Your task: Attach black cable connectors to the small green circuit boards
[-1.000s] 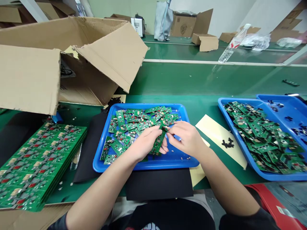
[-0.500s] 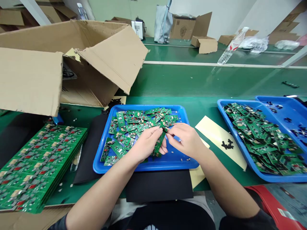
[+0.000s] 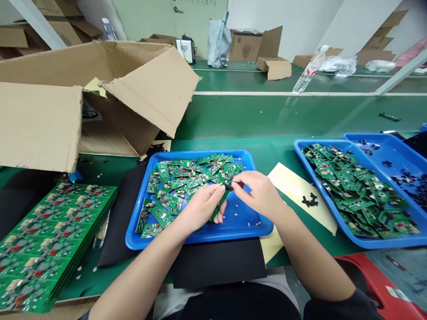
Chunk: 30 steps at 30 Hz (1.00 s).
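My left hand (image 3: 202, 205) is closed round a small green circuit board (image 3: 221, 202), held on edge over the near right part of a blue tray (image 3: 200, 233). My right hand (image 3: 258, 192) pinches at the top end of that same board, thumb and forefinger together; what sits between the fingertips is too small to make out. Both hands meet above the tray. Several loose green circuit boards (image 3: 187, 178) lie heaped in the tray's far and left parts. Tiny pale bits (image 3: 248, 222) are scattered on the tray's bare blue floor under my hands.
A stack of large green panel boards (image 3: 50, 235) lies at the left. An open cardboard box (image 3: 83, 98) stands behind it. Two more blue trays (image 3: 367, 242) sit at the right, one full of boards. A yellow sheet (image 3: 296, 189) and black mats (image 3: 216, 262) lie near the tray.
The view has tilted slightly up and shifted. My hands stay together on the board, the right fingertips working at its top end.
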{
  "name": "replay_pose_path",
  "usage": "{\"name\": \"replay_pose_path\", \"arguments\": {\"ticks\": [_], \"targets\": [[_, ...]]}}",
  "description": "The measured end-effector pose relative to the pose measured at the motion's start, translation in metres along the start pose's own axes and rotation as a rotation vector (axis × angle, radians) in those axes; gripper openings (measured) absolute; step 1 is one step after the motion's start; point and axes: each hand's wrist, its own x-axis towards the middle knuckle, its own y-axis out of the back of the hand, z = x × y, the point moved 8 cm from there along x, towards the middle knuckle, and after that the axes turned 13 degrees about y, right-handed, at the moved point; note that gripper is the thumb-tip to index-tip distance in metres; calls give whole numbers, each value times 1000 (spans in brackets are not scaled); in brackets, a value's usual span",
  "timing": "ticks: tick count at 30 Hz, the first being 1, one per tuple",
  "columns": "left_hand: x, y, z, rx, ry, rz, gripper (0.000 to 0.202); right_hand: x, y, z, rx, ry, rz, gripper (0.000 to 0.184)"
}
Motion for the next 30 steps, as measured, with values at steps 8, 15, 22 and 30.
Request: {"name": "replay_pose_path", "arguments": {"ticks": [8, 15, 22, 30], "targets": [[3, -3, -5, 105, 29, -27, 43, -1, -6, -1, 24, 2, 51, 18], [-4, 10, 3, 143, -101, 248, 36, -6, 13, 13, 190, -205, 247, 22], [-11, 16, 15, 363, -310, 373, 35, -1, -5, 1, 351, -171, 113, 17], [-18, 15, 23, 466, -440, 379, 42, -7, -7, 14, 665, -344, 182, 16]]}}
